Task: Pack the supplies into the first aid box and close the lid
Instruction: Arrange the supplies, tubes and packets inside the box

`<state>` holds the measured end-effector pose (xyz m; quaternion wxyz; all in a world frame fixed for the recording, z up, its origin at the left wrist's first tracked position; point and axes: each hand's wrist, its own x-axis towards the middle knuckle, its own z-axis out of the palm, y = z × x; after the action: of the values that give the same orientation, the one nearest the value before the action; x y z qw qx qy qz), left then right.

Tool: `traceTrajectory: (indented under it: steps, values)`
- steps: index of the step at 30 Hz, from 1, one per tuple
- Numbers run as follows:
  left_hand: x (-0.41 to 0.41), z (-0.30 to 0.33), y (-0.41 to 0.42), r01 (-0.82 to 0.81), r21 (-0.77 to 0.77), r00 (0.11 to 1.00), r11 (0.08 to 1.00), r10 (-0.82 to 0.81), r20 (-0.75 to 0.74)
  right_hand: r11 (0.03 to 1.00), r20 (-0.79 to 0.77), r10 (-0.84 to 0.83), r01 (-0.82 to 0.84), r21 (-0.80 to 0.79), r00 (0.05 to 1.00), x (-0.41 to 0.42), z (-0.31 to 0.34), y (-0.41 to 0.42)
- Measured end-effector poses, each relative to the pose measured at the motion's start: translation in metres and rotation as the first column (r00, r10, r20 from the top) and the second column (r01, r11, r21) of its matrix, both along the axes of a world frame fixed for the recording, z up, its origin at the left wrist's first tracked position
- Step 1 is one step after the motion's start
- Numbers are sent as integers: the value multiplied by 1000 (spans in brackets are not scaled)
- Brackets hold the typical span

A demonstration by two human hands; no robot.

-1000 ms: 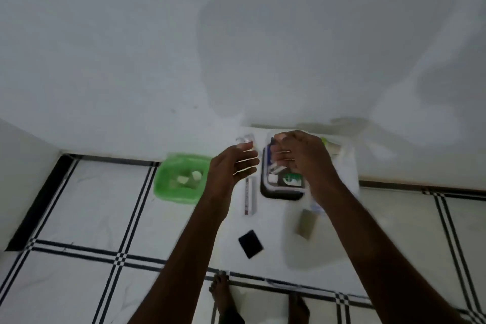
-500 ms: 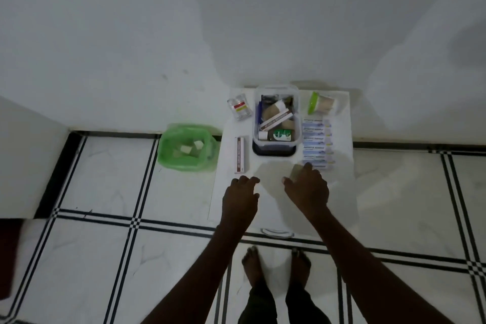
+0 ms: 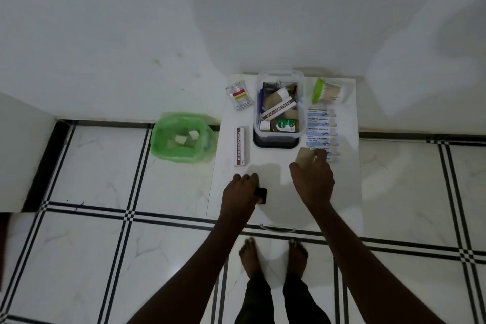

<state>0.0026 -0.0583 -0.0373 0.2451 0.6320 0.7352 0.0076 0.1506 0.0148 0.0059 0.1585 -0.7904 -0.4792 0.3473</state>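
A clear first aid box [image 3: 279, 137] stands open on a dark lid at the back of a white table [image 3: 347, 187], holding a brown bottle, a tube box and other supplies. My left hand [image 3: 242, 192] is closed over a small black item [image 3: 261, 194] near the table's front. My right hand [image 3: 313, 179] grips a beige bandage roll [image 3: 304, 156]. Beside the box lie a row of antiseptic bandage packets [image 3: 319, 129], an ointment carton [image 3: 240, 146], a small clear packet [image 3: 238, 95] and a green-lidded tub of cotton buds [image 3: 328, 91].
A green bin [image 3: 184, 137] with white scraps stands on the tiled floor left of the table. The white wall runs right behind the table. My bare feet [image 3: 273, 252] stand at the table's front edge, by a drawer handle [image 3: 277, 229].
Both hands pulled back from the box to the table's front. The left closed on the black item, the right on the beige roll. The view dropped lower.
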Motion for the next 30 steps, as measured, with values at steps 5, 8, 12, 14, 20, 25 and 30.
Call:
traceTrajectory:
  steps: [5, 8, 12, 14, 20, 25, 30]
  values:
    - [9, 47, 45, -403, 146, 879, 903, 338, 336, 963, -124, -16, 49, 266, 992, 3, 39, 30]
    - [3, 80, 83, -575, 230, 765, 785, 415, 493, 933, -80, 53, -21, 360, 995, -4, 49, 62]
    - [-8, 97, 127, -617, 271, 744, 739, 435, 507, 898, 96, 209, -230, 376, 973, -13, 48, 99]
    - [-13, 94, 147, -599, 275, 763, 752, 431, 482, 884, 187, 281, -330, 331, 941, -17, 42, 111]
    - [-20, 92, 195, -544, 267, 806, 795, 407, 429, 778, 484, 435, -588, 222, 759, -32, 19, 137]
    - [-27, 85, 213, -482, 319, 865, 816, 385, 321, 734, 597, 480, -667, 127, 642, -43, 10, 151]
    - [-28, 66, 236, -94, 474, 994, 875, 109, -4, 697, 597, 530, -710, 98, 602, -40, 6, 150]
